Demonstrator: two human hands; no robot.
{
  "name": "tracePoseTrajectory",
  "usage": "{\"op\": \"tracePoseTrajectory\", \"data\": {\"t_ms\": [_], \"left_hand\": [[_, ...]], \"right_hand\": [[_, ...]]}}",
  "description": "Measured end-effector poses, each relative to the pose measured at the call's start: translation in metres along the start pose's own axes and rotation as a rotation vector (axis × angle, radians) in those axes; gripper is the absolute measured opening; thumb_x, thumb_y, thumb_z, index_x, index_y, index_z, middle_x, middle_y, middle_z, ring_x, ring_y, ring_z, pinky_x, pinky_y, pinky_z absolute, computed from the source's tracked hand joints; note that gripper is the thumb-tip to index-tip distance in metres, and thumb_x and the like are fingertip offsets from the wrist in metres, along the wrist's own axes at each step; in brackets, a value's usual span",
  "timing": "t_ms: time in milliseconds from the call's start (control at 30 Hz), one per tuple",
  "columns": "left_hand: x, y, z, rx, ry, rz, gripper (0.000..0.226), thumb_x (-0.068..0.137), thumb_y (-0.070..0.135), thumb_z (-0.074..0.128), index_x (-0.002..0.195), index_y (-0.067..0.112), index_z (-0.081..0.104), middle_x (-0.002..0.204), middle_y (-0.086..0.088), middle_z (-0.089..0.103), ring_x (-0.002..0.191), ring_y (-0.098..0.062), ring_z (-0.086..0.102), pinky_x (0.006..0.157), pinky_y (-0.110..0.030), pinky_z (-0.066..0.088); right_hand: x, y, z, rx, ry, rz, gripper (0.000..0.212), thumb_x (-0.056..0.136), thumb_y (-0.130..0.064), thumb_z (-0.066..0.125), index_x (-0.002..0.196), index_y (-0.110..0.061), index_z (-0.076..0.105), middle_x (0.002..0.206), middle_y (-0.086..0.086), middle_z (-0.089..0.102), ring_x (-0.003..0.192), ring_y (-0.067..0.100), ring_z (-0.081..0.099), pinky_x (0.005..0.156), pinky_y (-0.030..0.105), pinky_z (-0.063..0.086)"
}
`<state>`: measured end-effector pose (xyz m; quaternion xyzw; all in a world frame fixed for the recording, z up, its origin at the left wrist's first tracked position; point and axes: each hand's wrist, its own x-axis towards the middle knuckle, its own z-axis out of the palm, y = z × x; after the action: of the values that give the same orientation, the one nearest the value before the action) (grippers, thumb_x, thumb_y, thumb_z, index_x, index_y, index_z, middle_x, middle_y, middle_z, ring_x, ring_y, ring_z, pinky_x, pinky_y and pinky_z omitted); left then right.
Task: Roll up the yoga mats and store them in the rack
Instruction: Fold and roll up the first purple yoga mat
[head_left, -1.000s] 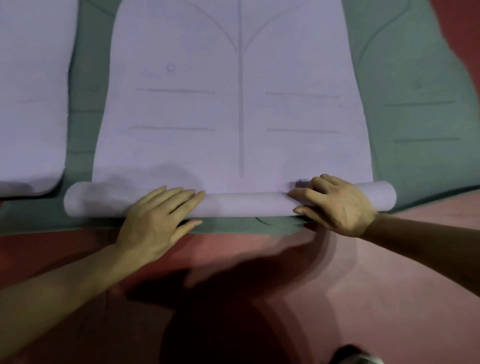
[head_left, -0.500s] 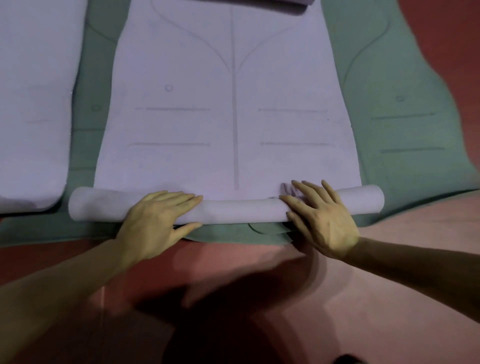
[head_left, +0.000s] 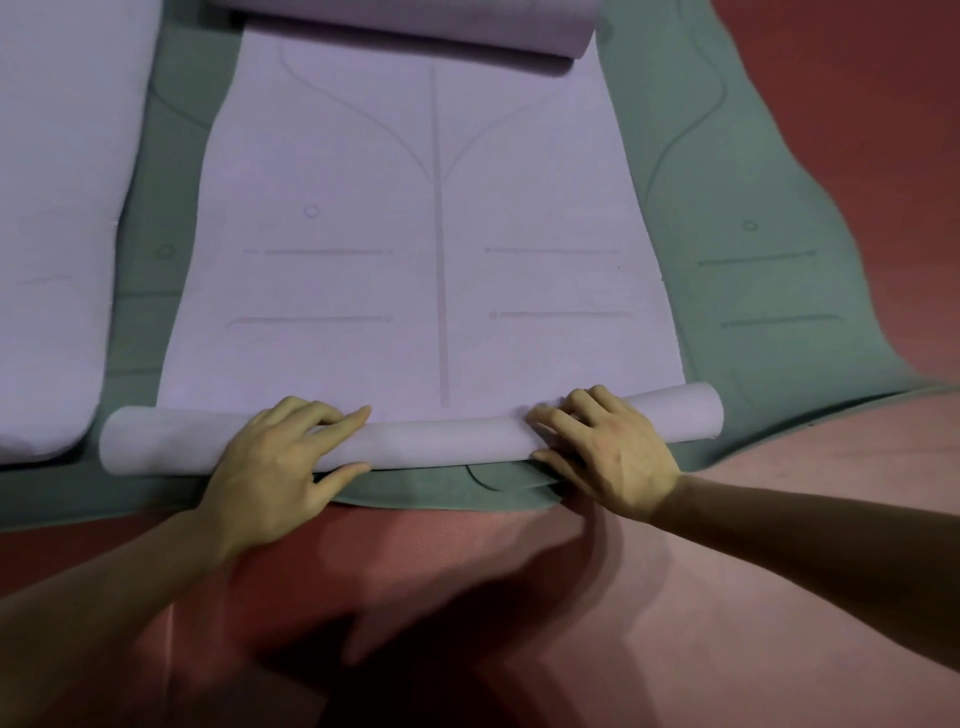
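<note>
A lilac yoga mat (head_left: 363, 218) with printed alignment lines lies flat in front of me. Its near end is wound into a roll (head_left: 436, 436) that runs left to right. My left hand (head_left: 275, 467) grips the roll left of centre, fingers over the top and thumb underneath. On the right part of the roll my right hand (head_left: 608, 452) presses down with fingers curled over it. Beneath the lilac mat lie green mats (head_left: 737, 197), spread flat. No rack is in view.
A second lilac mat (head_left: 57, 208) lies flat at the left. A rolled lilac mat (head_left: 415, 26) rests across the far end of the one I hold. Red-pink floor (head_left: 727, 597) extends in front and to the right.
The roll has moved a little away from me along the mat and grown slightly. Both hands stayed on it, fingers curling further over. The view tilted up, revealing the rolled mat at the far end.
</note>
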<state>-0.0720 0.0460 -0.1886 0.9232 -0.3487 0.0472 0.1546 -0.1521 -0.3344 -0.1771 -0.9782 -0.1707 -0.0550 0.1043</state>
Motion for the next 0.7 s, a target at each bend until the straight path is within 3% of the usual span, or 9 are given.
{"op": "tracePoseTrajectory", "data": {"t_ms": [167,433,567,700], "left_hand": [[0.007,-0.001,-0.005,0.010,0.053,-0.030,0.056,0.089,0.056,0.060,0.128,0.018,0.072,0.100,0.000,0.077,0.082,-0.029,0.071,0.083,-0.044,0.050],[0.002,0.003,0.000,-0.010,0.039,0.003,0.047,0.097,0.051,0.053,0.126,0.020,0.072,0.119,-0.001,0.072,0.105,-0.027,0.069,0.097,-0.044,0.049],[0.005,-0.004,0.004,-0.060,-0.028,-0.018,0.058,0.089,0.064,0.055,0.128,0.024,0.072,0.132,0.001,0.067,0.121,-0.025,0.062,0.106,-0.044,0.043],[0.030,-0.019,-0.003,-0.246,-0.184,-0.190,0.071,0.074,0.082,0.053,0.123,0.035,0.073,0.122,0.015,0.070,0.114,-0.013,0.061,0.103,-0.043,0.047]], "right_hand": [[0.005,0.002,0.001,-0.016,0.013,0.014,0.039,0.104,-0.049,0.052,0.128,-0.022,0.068,0.100,0.004,0.062,0.083,0.030,0.057,0.079,0.041,0.052],[0.007,0.005,0.002,0.036,-0.002,0.007,0.041,0.105,-0.047,0.050,0.132,-0.022,0.067,0.111,0.006,0.064,0.097,0.031,0.060,0.093,0.042,0.051],[0.011,0.007,0.006,0.019,-0.011,0.018,0.041,0.106,-0.047,0.047,0.133,-0.023,0.066,0.116,0.007,0.063,0.105,0.031,0.059,0.103,0.045,0.046],[0.019,0.007,0.003,-0.012,-0.019,0.053,0.039,0.105,-0.048,0.045,0.132,-0.029,0.066,0.120,0.007,0.061,0.106,0.029,0.055,0.099,0.043,0.043]]}}
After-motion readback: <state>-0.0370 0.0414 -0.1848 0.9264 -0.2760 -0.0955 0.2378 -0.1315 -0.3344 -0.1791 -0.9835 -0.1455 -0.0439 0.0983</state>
